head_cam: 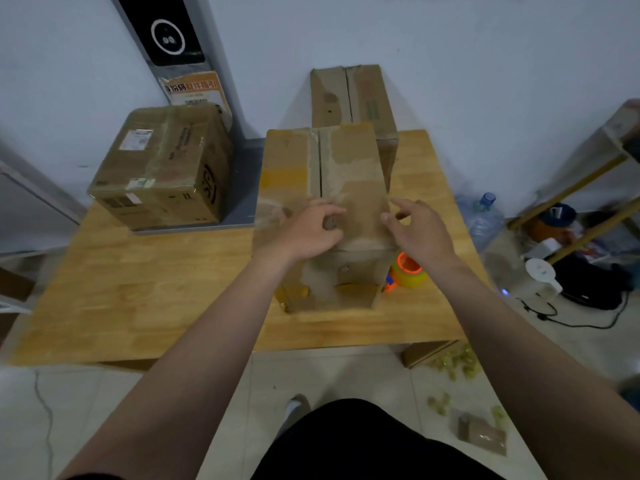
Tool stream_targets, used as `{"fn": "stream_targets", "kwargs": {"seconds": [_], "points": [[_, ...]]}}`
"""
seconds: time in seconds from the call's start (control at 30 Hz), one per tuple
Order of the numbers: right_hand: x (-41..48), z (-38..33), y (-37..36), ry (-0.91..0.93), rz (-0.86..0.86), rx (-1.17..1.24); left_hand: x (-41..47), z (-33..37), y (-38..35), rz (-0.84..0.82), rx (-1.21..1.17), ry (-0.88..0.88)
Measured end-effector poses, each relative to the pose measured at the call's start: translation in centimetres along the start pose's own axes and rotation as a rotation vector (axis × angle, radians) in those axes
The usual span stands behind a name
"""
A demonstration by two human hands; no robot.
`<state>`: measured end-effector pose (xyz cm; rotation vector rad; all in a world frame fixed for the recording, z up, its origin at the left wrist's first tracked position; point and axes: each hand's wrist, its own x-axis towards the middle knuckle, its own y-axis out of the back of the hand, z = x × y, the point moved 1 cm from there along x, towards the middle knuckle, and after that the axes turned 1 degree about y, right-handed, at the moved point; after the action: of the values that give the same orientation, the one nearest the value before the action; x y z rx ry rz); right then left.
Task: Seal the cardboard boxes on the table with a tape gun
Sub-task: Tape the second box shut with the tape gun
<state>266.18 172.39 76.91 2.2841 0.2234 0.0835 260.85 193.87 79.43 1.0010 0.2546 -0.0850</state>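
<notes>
Tape gun (408,274): mostly hidden behind middle box (346,188) & right hand (420,232); only orange core and yellow roll show. Middle box's near end is motion-blurred. Rear box (353,98): lower part hidden. Left box (162,168): label text too small to read. Shelf (588,174): cut off at rt edge.

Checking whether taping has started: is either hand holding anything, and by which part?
Nothing is held. The tape gun lies untouched on the table. The left hand and right hand rest on the middle box's top flaps.
</notes>
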Motion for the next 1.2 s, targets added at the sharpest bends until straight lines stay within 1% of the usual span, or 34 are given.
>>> {"fn": "stream_targets", "kwargs": {"seconds": [0.07, 0.13, 0.3, 0.4, 0.5, 0.6, 0.7, 0.77, 0.97, 1.1, 1.2], "points": [[0.1, 2.2, 0.0, -0.033, 0.1, 0.08, 0.6, 1.3, -1.0, 0.056, -0.008, -0.027], [0.4, 5.1, -0.4, -0.088, 0.113, 0.087, 1.6, 2.5, -2.0, 0.086, 0.017, -0.033], [2.2, 12.3, -3.0, -0.26, -0.093, -0.007, 5.1, 5.4, -3.9, 0.126, 0.071, 0.107], [3.6, 15.4, -4.9, -0.349, -0.192, -0.053, 6.6, 6.2, -4.3, 0.154, 0.103, 0.193], [5.5, 18.2, -7.1, -0.407, -0.262, -0.112, 8.4, 7.0, -4.2, 0.146, 0.083, 0.291], [7.5, 20.1, -8.9, -0.484, -0.284, -0.121, 10.0, 7.6, -4.0, 0.13, 0.07, 0.367], [8.9, 21.9, -10.2, -0.596, -0.289, -0.025, 10.8, 8.0, -4.0, 0.125, 0.062, 0.398], [9.3, 22.7, -10.9, -0.656, -0.262, 0.04, 11.0, 8.1, -4.0, 0.119, 0.057, 0.412], [9.0, 23.1, -10.5, -0.759, -0.187, 0.235, 11.4, 8.1, -4.2, 0.114, 0.064, 0.439], [8.4, 22.3, -7.7, -0.793, -0.012, 0.555, 11.1, 8.4, -4.0, 0.104, 0.044, 0.438], [8.5, 19.2, -3.6, -0.745, 0.115, 0.805, 10.5, 8.7, -3.8, 0.089, 0.04, 0.434]]}}
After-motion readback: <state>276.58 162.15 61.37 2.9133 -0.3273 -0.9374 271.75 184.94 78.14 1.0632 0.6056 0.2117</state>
